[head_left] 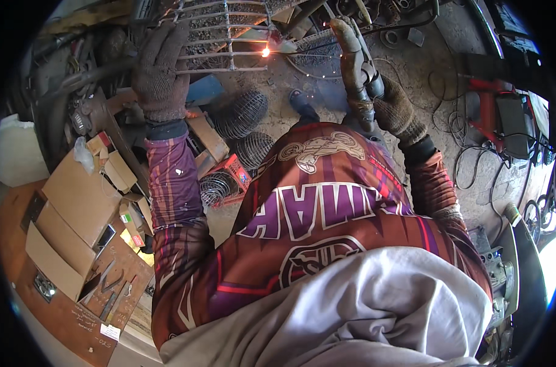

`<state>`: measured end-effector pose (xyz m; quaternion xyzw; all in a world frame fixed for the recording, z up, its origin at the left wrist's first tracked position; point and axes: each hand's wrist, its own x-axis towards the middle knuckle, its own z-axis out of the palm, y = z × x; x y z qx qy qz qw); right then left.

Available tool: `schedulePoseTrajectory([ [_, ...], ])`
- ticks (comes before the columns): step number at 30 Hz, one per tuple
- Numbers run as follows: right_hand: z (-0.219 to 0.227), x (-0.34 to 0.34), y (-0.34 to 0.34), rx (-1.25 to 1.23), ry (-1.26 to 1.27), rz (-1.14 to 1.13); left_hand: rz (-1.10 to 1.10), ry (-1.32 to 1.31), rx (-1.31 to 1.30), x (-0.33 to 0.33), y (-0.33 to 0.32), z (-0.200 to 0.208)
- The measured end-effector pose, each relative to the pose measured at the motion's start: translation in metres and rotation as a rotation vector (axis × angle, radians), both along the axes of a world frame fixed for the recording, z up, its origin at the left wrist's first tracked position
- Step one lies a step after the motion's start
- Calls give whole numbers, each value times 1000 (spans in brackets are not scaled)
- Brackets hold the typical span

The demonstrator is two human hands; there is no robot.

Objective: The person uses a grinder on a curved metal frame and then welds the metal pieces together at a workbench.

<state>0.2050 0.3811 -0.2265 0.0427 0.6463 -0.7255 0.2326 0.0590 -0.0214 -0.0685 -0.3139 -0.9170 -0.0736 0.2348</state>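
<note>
My left hand [160, 79], in a dark knitted glove, grips the left side of a metal wire grate [231, 44] at the top of the head view. Its fingertips are partly lost among the dark bars. My right hand [395, 109], in a brown knitted glove, is closed round a worn welding electrode holder [355, 64]. A thin welding rod [308, 50] runs left from the holder's jaws. At the rod's tip a bright orange-white glow [265, 52] burns against the grate's right end, and a few sparks scatter to its right.
Coiled wire pieces [244, 113] and a red crate [232, 177] stand on the floor below the grate. Left are cardboard boxes [76, 202] and a wooden board [21, 244] with pliers. Cables [473, 153] trail by a red machine [489, 110] at right.
</note>
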Motion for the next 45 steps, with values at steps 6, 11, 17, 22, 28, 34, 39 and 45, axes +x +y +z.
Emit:
schedulePoseTrajectory([
  [6,9,0,6,-14,-5,-21,36,94,-135,22,5,-2],
  [11,22,-4,18,33,21,-25,120,163,-4,49,-1,-1],
  [17,22,-12,41,81,-68,-17,228,114,697,59,3,7],
  [22,30,-20,33,-3,75,-53,337,232,653,52,19,30],
  [28,37,-24,24,17,-90,19,340,52,1076,47,-9,9],
  [34,27,-17,10,109,48,-12,367,194,514,27,-9,22],
  [39,49,-16,-1,101,-7,-51,364,259,251,9,-6,9],
  [45,70,-18,-4,140,-83,-42,306,221,-12,7,15,0],
])
